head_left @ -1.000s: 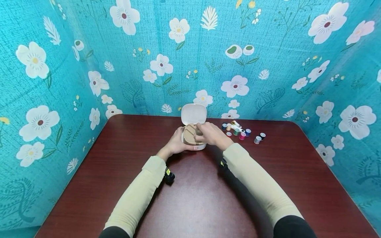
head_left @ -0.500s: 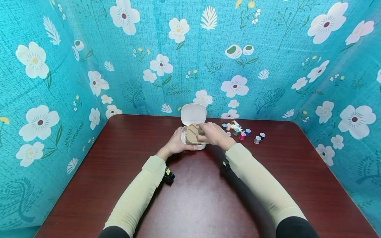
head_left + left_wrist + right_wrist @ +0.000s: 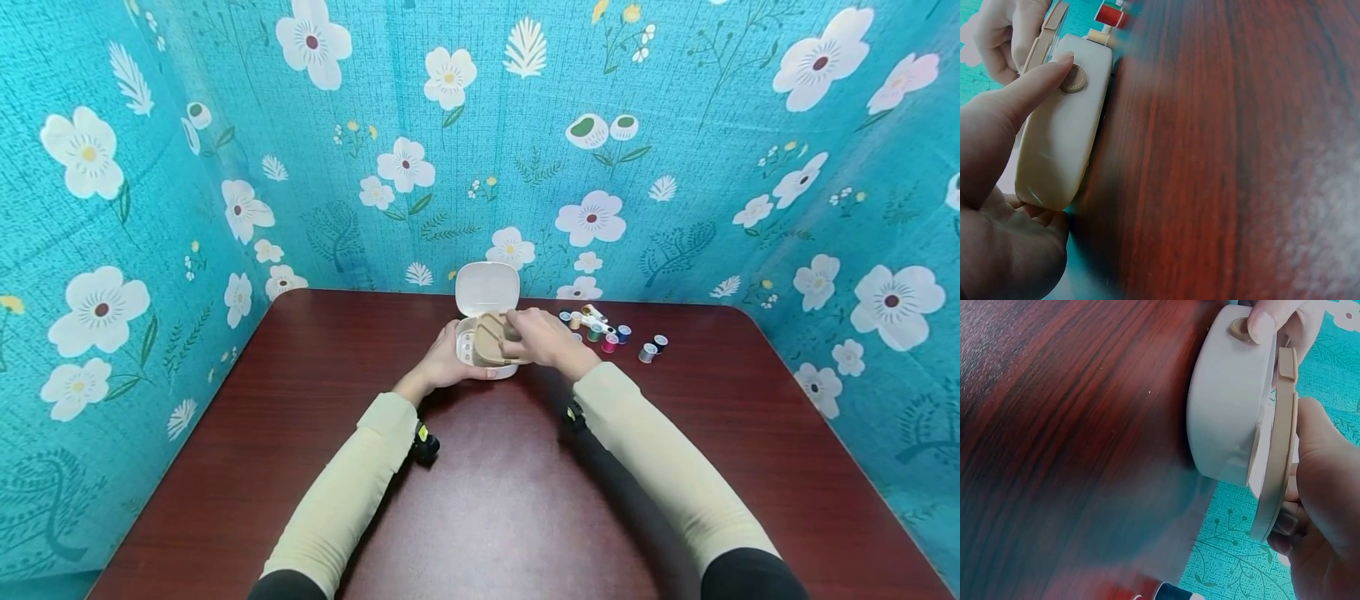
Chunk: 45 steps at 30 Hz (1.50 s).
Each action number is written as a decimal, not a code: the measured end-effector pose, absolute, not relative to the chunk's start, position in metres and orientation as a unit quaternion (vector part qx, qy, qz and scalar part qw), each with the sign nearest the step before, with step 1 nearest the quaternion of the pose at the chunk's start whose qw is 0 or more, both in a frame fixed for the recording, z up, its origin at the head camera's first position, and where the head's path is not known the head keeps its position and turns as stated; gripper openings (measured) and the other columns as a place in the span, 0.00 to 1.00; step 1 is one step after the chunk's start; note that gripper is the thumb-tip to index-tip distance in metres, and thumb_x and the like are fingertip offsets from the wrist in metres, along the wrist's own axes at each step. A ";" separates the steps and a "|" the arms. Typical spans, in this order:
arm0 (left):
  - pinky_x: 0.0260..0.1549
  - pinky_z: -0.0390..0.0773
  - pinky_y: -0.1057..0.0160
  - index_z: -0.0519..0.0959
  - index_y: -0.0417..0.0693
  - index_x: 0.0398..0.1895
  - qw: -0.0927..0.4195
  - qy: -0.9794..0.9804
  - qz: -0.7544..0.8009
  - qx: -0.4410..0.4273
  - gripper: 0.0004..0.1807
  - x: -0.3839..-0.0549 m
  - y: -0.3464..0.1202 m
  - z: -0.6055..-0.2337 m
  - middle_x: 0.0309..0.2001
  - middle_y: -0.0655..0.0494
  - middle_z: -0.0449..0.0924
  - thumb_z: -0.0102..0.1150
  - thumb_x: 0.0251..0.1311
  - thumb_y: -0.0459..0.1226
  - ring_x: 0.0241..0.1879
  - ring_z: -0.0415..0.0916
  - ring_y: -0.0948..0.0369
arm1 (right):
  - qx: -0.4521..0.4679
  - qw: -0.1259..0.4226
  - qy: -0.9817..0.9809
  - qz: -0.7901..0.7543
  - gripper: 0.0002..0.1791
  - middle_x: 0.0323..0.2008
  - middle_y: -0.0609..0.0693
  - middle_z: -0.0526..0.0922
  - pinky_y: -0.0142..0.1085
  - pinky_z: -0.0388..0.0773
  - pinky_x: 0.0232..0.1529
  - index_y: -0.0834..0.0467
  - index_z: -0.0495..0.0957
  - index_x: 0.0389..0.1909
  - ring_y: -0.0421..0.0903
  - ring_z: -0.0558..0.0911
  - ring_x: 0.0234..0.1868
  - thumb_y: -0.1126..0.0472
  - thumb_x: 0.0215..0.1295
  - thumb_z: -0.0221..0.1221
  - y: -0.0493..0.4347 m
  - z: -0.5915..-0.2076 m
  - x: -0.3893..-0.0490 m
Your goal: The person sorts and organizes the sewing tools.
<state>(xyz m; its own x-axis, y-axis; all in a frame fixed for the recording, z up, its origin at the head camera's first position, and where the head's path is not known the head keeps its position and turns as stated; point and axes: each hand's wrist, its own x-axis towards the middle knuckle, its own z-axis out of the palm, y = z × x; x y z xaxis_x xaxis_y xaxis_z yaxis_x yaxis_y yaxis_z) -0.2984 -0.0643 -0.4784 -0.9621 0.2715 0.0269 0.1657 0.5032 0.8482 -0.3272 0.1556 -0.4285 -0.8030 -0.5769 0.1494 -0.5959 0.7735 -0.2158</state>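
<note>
A white box [image 3: 504, 372] stands on the table with its white lid [image 3: 487, 288] raised at the back. My left hand [image 3: 442, 360] grips the box from the left, its thumb beside the round tan button [image 3: 1074, 79] on the front wall. With my right hand [image 3: 546, 340] I hold a tan tray-like insert [image 3: 491, 337] by its right side. In the right wrist view the insert [image 3: 1280, 444] is tilted and lifted above the box's rim, with a gap between them. Small pale compartments or holes [image 3: 467, 346] show inside the box at left. My right fingertips are partly hidden behind the insert.
Several thread spools lie right of the box, among them a pink spool [image 3: 609, 342], a grey spool [image 3: 647, 353] and a black spool [image 3: 660, 342]. A small white item [image 3: 596, 315] lies behind them. The dark red table [image 3: 480, 500] meets a floral curtain [image 3: 405, 208] at the back.
My right hand has moved slightly right, taking the tan insert with it, so the box's inside now shows at left. The left hand has stayed on the box.
</note>
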 end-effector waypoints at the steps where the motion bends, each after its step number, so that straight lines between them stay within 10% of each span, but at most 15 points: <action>1: 0.68 0.64 0.52 0.56 0.41 0.76 0.055 0.865 0.481 0.128 0.65 -0.298 -0.064 -0.478 0.69 0.43 0.63 0.87 0.37 0.47 0.66 0.65 0.49 | 0.310 0.037 -0.941 0.127 0.12 0.22 0.46 0.69 0.36 0.62 0.23 0.57 0.76 0.33 0.43 0.69 0.23 0.54 0.61 0.66 0.156 -0.428 -0.327; 45: 0.67 0.65 0.52 0.56 0.41 0.75 0.057 0.864 0.484 0.125 0.64 -0.299 -0.063 -0.480 0.66 0.43 0.64 0.88 0.35 0.45 0.61 0.67 0.50 | 0.288 0.038 -0.950 0.116 0.13 0.21 0.45 0.70 0.37 0.64 0.22 0.59 0.76 0.33 0.43 0.70 0.24 0.53 0.60 0.65 0.187 -0.431 -0.314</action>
